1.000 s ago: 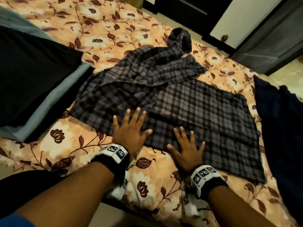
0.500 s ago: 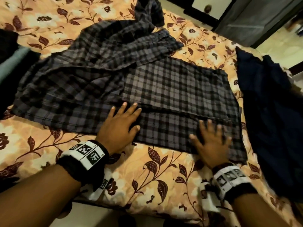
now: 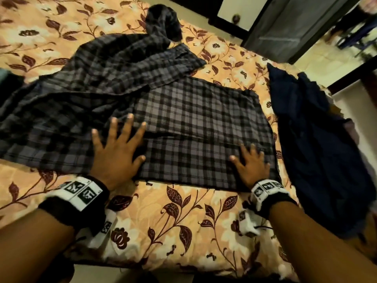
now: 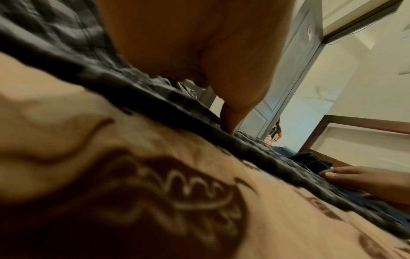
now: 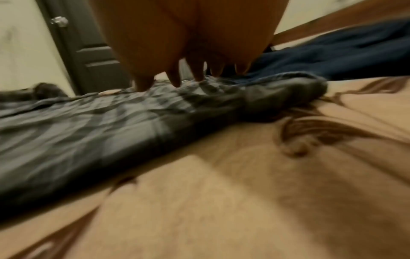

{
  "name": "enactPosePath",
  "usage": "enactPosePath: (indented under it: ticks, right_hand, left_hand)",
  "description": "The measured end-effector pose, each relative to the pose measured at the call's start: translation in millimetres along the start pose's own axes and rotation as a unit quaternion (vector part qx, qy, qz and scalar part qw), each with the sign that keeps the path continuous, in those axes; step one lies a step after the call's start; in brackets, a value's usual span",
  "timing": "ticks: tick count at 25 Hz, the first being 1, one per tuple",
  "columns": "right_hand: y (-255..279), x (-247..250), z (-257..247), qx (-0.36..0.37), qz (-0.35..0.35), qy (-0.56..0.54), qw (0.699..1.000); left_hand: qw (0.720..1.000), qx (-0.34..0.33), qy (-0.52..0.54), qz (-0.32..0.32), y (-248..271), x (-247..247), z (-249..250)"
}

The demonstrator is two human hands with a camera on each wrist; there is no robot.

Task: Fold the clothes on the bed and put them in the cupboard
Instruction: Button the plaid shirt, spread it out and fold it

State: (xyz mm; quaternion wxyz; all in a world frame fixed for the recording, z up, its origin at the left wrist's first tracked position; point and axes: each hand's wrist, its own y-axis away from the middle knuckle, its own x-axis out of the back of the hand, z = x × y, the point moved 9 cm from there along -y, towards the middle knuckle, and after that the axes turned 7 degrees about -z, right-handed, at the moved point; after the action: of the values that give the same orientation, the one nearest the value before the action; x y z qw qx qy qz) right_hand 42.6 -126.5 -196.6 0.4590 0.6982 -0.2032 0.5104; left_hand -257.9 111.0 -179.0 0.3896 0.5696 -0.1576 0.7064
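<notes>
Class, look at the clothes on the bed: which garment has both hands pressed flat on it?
The grey checked garment in the middle; the plain dark blue garment to its right lies untouched.

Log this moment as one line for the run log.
left hand flat on checked shirt | right hand flat at its right end | navy garment waiting

bare floral bedsheet lies open near of the plaid shirt; a navy garment crowds its right.

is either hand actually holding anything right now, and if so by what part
Nothing is held. The left hand and right hand both lie flat, fingers spread, pressing on the near edge of the plaid shirt spread on the bed.
</notes>
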Motion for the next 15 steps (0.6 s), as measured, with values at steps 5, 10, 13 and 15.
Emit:
enactPosePath:
  ticks: [5, 10, 13, 15]
  right_hand:
    - [55, 14, 132, -0.156, 0.156, -0.216, 0.951]
    - [72, -29, 149, -0.144, 0.134, -0.356, 0.913]
    - [71, -27, 156, -0.167, 0.19, -0.354, 0.9]
    - [72, -23, 159, -0.177, 0.209, -0.369, 0.888]
  left_hand:
    - [0.994, -0.023, -0.003, -0.102, 5, -37, 13]
    - [0.994, -0.032, 0.028, -0.097, 2, -38, 10]
    - [0.994, -0.039, 0.026, -0.099, 2, -39, 12]
    - [0.994, -0.04, 0.024, -0.096, 2, -39, 12]
